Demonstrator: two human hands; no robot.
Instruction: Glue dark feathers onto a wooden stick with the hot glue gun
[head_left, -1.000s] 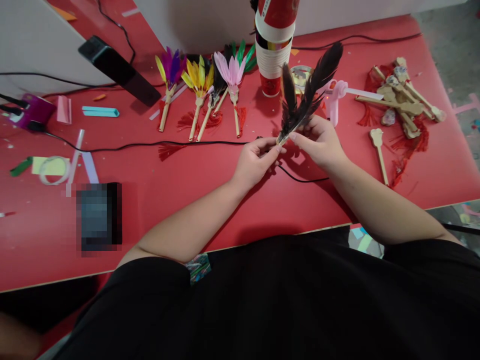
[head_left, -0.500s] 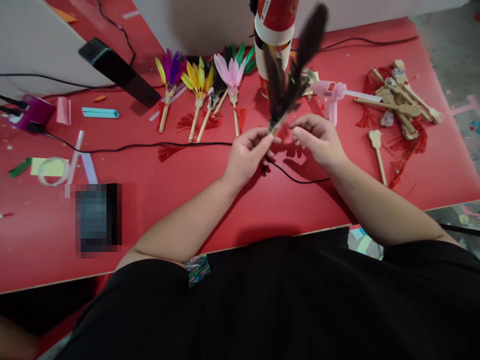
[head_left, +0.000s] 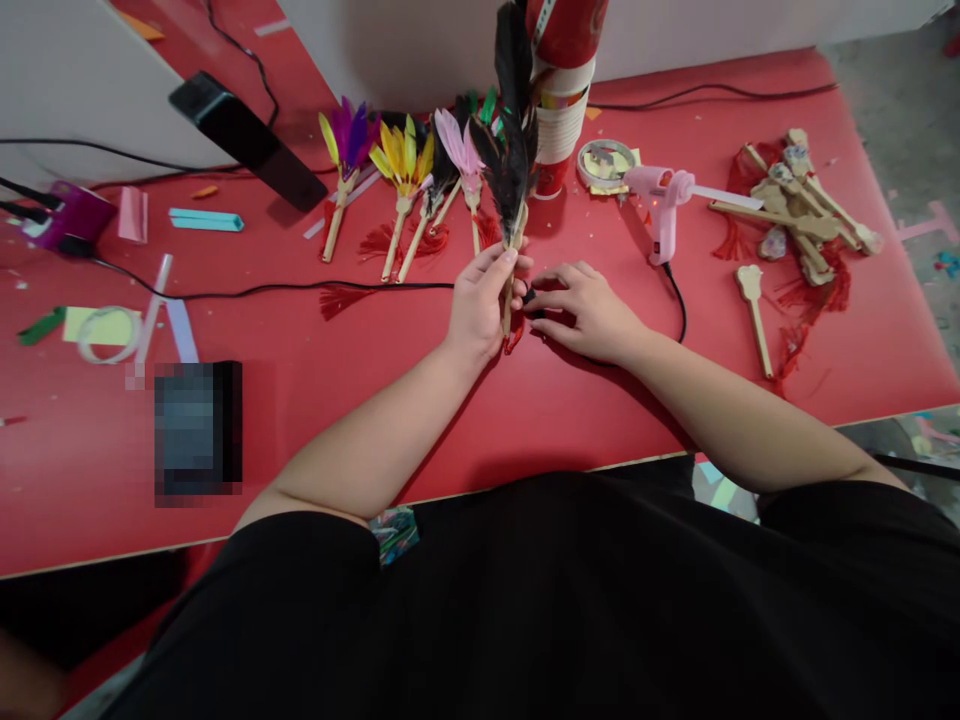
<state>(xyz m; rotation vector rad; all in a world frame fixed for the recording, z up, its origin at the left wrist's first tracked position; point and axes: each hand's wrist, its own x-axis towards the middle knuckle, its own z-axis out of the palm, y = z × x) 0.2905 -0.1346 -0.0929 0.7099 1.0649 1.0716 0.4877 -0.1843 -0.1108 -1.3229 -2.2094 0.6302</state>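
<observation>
My left hand (head_left: 480, 300) is wrapped round the wooden handle of a black feather fan (head_left: 512, 150), which stands nearly upright with its feathers pointing away from me. A bit of red cord shows below the handle. Just right of it, my right hand (head_left: 589, 310) is low over the table, fingers apart and curved, its fingertips beside a small black thing near the handle. Behind the hands lie a purple and yellow feather fan (head_left: 345, 165), a yellow one (head_left: 403, 165) and a pink one (head_left: 463, 160). A pink glue gun (head_left: 661, 205) rests to the right.
Stacked paper cups (head_left: 559, 130) stand behind the black fan, with a tape roll (head_left: 606, 165) beside them. Wooden sticks with red tassels (head_left: 806, 210) are piled at right; a single stick (head_left: 756, 320) lies nearer. A black power bank (head_left: 247, 140) and cables cross the left side.
The black fan has moved left and turned more upright in my left hand. My right hand has come down and left, palm now lower. The tape roll and glue gun's cable are more visible.
</observation>
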